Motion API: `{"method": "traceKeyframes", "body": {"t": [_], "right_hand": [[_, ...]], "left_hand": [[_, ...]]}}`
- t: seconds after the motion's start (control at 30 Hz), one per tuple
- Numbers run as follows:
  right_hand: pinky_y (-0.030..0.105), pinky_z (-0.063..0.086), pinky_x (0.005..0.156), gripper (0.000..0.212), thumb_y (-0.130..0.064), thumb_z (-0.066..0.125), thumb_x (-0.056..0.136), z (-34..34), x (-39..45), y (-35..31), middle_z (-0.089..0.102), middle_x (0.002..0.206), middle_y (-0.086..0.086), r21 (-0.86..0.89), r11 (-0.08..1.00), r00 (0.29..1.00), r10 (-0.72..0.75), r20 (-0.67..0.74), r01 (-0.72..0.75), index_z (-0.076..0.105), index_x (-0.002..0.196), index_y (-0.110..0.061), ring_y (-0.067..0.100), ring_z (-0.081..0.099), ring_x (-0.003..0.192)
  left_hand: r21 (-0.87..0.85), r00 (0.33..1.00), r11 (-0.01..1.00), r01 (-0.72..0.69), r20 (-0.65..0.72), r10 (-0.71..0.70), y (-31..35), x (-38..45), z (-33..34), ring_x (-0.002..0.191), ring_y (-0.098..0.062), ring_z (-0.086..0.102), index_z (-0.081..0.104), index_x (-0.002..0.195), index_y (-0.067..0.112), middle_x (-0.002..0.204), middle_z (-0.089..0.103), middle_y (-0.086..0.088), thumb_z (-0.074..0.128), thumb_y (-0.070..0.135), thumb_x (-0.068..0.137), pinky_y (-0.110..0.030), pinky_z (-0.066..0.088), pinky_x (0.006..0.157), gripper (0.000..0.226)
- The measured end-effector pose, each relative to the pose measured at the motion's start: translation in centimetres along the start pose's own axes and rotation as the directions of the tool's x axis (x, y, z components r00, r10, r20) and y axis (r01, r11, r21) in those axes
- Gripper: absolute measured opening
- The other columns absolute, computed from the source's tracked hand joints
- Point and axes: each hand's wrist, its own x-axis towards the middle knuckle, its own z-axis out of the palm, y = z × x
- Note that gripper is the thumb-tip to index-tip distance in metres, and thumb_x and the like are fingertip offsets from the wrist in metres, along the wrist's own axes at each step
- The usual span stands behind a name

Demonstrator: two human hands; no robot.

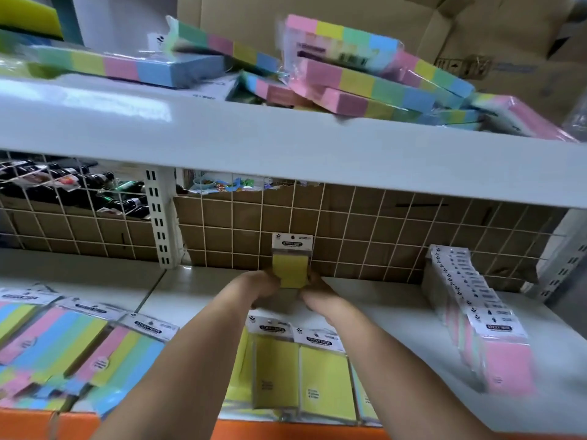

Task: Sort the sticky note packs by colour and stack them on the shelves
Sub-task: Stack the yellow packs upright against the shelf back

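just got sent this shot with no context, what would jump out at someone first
Both hands, left and right, hold a yellow sticky note pack upright at the back of the lower shelf, against the wire grid. On the upper shelf lies a messy heap of rainbow-striped packs. A neat row of pink-fronted packs stands on the lower shelf at right.

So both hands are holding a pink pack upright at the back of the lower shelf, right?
Not quite: the pack is yellow, not pink, as the head view shows. Otherwise yes: the left hand and right hand hold it upright at the back of the lower shelf.
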Motion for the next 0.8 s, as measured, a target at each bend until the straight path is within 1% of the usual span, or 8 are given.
{"method": "traceKeyframes", "body": {"t": [0.07,0.13,0.23,0.3,0.43,0.53,0.67,0.8], "right_hand": [[0.017,0.034,0.063,0.059,-0.002,0.041,0.091,-0.1,0.5,0.1,0.054,0.117,0.004,-0.004,1.000,1.000,-0.008,0.023,0.008,0.032,0.145,-0.024,0.005,0.042,0.076],[0.017,0.036,0.065,0.064,-0.004,0.042,0.090,0.0,0.8,0.3,0.052,0.107,-0.001,-0.010,1.000,0.999,-0.002,0.033,0.002,0.029,0.147,-0.028,0.006,0.042,0.075],[0.031,0.047,0.086,0.065,-0.006,0.041,0.091,-0.3,1.0,0.5,0.054,0.124,0.004,0.005,1.000,0.999,0.006,0.047,-0.007,0.024,0.147,-0.034,0.016,0.051,0.095],[0.035,0.048,0.094,0.065,-0.007,0.041,0.092,-0.6,1.0,0.6,0.051,0.132,0.005,0.040,0.999,0.998,0.017,0.061,-0.020,0.024,0.146,-0.039,0.022,0.051,0.107],[0.031,0.053,0.087,0.071,-0.009,0.043,0.090,-0.6,1.3,0.5,0.048,0.134,-0.003,0.054,0.997,0.994,0.058,0.092,-0.064,0.021,0.145,-0.049,0.020,0.050,0.115],[0.028,0.053,0.083,0.076,-0.010,0.044,0.089,-0.6,1.6,0.6,0.048,0.133,-0.005,0.070,0.993,0.992,0.084,0.098,-0.091,0.015,0.146,-0.051,0.020,0.050,0.115],[0.031,0.054,0.088,0.077,-0.009,0.045,0.091,-0.8,1.7,0.8,0.046,0.128,-0.002,0.101,0.990,0.991,0.089,0.099,-0.099,0.012,0.149,-0.048,0.024,0.051,0.118],[0.031,0.054,0.089,0.079,-0.008,0.046,0.092,-1.0,1.7,0.8,0.046,0.131,-0.001,0.136,0.983,0.988,0.112,0.104,-0.126,0.008,0.150,-0.046,0.023,0.050,0.118]], "left_hand": [[0.011,1.000,1.000,0.004,0.007,-0.004,0.2,0.3,0.0,0.090,-0.022,0.048,0.043,0.128,0.011,0.126,0.052,-0.013,0.032,0.024,0.101,-0.029,0.044,0.077,0.032],[0.034,1.000,0.999,0.009,0.003,-0.009,0.2,0.5,0.1,0.088,-0.023,0.048,0.042,0.131,0.012,0.128,0.052,-0.013,0.032,0.025,0.101,-0.029,0.043,0.075,0.034],[0.063,1.000,0.998,0.019,-0.001,-0.019,0.1,1.0,0.2,0.087,-0.024,0.050,0.037,0.136,0.015,0.127,0.051,-0.012,0.032,0.025,0.100,-0.030,0.046,0.075,0.038],[0.081,1.000,0.997,0.017,-0.006,-0.017,0.3,1.2,0.2,0.088,-0.024,0.051,0.032,0.140,0.017,0.129,0.049,-0.012,0.032,0.025,0.100,-0.031,0.048,0.077,0.041],[0.054,1.000,0.998,0.019,-0.009,-0.019,0.5,1.6,0.0,0.087,-0.027,0.055,0.021,0.147,0.026,0.135,0.041,-0.014,0.030,0.024,0.101,-0.034,0.053,0.088,0.047],[0.030,1.000,0.999,0.027,0.004,-0.027,0.3,1.7,-0.2,0.102,-0.030,0.057,0.023,0.146,0.026,0.138,0.039,-0.013,0.031,0.025,0.100,-0.034,0.054,0.087,0.047],[0.068,1.000,0.998,-0.005,-0.010,0.005,0.3,2.1,0.0,0.082,-0.026,0.052,0.016,0.148,0.032,0.140,0.036,-0.012,0.029,0.024,0.098,-0.036,0.054,0.084,0.052],[0.068,1.000,0.997,0.026,-0.017,-0.025,0.1,2.2,0.1,0.099,-0.028,0.055,0.022,0.147,0.025,0.138,0.040,-0.010,0.031,0.027,0.098,-0.034,0.054,0.084,0.050]]}}
